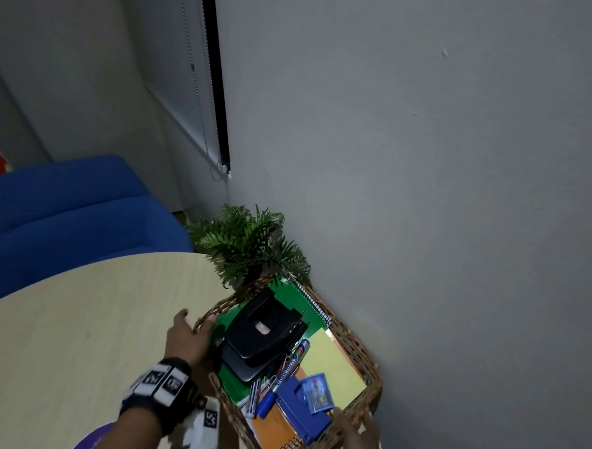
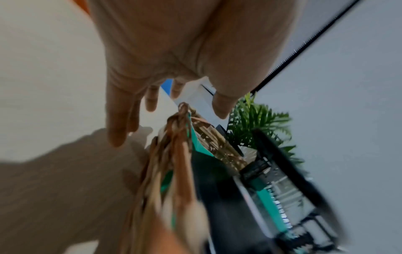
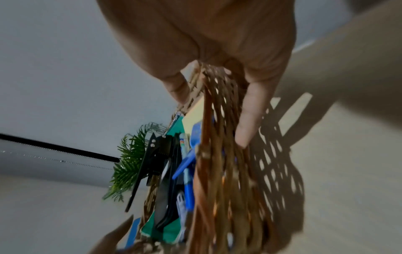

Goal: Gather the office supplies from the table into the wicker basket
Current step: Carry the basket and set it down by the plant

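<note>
The wicker basket (image 1: 359, 351) sits at the tabletop (image 1: 88, 338) right edge, loaded. Right hand (image 3: 217, 51) grips its near wall; left hand (image 1: 187, 340), fingers apart, touches the left rim. Support both sides evenly; keep the basket level.

You won't find a readable word here. The marker (image 1: 289, 368) in the basket carries print along its barrel (too blurred to make out), and the tags on your wrist strap (image 1: 160, 382) show black-and-white code patterns, not letters.

Left hand (image 1: 187, 340) open, right hand (image 3: 217, 51) clasping.
</note>
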Demonstrator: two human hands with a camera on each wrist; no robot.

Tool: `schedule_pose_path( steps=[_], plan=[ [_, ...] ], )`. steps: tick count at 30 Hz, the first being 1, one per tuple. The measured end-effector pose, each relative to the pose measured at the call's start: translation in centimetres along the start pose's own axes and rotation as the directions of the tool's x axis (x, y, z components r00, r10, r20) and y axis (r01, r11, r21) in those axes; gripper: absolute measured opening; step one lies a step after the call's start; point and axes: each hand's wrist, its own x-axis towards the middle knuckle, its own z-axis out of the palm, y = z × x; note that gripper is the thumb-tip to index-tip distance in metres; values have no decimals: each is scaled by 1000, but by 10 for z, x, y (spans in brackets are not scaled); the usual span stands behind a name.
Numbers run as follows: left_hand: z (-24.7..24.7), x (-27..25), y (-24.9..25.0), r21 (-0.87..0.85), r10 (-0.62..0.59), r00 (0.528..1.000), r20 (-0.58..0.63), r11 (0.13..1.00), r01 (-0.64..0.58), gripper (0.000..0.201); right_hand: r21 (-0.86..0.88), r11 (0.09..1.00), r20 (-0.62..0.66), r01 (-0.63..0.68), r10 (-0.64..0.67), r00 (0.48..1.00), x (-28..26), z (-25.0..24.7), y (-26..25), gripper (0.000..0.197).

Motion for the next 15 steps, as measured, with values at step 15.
schedule_pose_path(
  steps=[15],
  plan=[
    [20, -40, -15, -101, -39, 965, 259, 993, 67, 58, -28, 994, 199, 105, -97, 975, 58, -33, -16, 43]
  ],
)
